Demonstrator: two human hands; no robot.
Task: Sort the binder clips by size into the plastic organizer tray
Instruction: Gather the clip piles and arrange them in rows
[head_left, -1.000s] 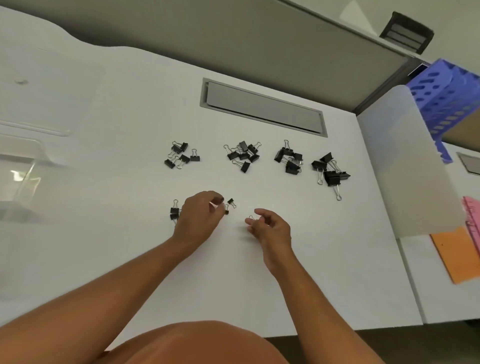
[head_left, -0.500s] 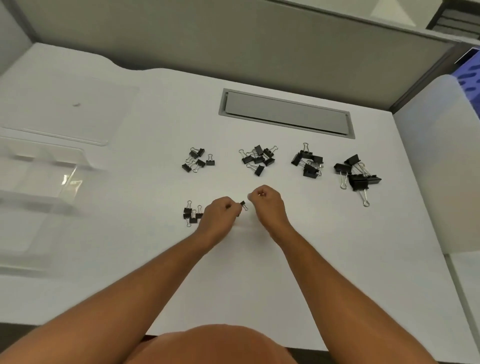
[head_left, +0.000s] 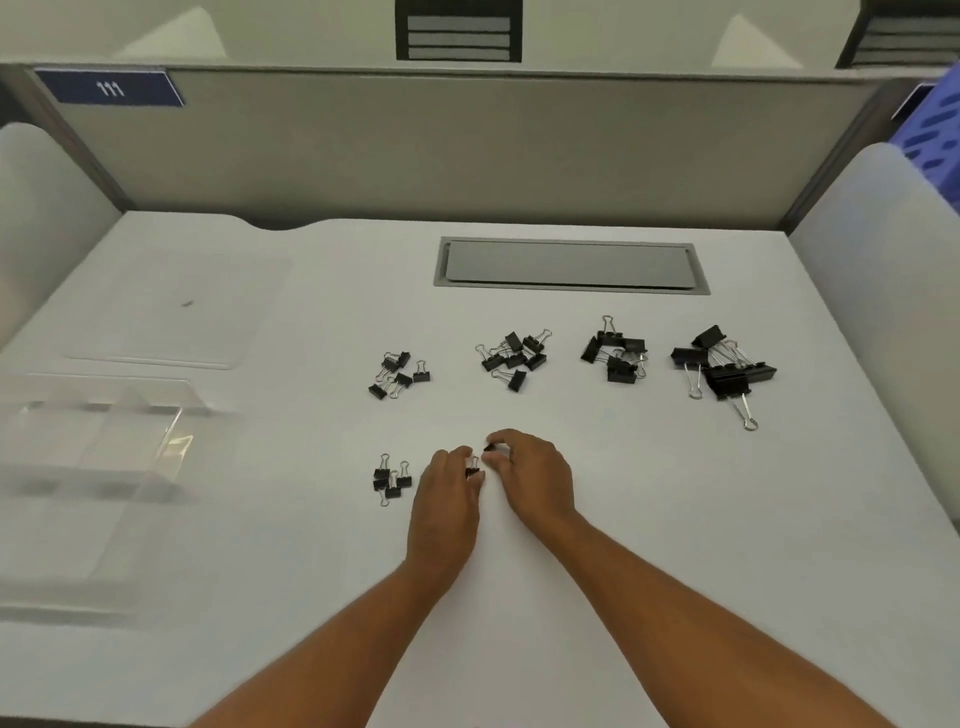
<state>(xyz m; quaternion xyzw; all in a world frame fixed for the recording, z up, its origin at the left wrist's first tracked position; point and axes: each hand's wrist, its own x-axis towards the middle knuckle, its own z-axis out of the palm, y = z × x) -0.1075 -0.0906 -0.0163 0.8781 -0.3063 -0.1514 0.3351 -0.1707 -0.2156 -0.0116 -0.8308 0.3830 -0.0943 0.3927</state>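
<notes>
Right hand (head_left: 530, 470) now tight beside left hand (head_left: 449, 486), tiny clip (head_left: 472, 466) between.

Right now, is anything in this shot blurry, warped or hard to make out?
Head view: clear plastic organizer tray nearly vanishes against the white desk, its edges smeared; wide-angle lens bends the grey partition; black binder clip piles stay sharp; lighting soft, with faint shadows.

We read just one sign: white "111" on a blue plate (head_left: 109, 89), fixed at top left of the grey partition (head_left: 467, 145) behind the desk. No other text, brand or no. legible anywhere else; clips & tray show no markings we can make out.
</notes>
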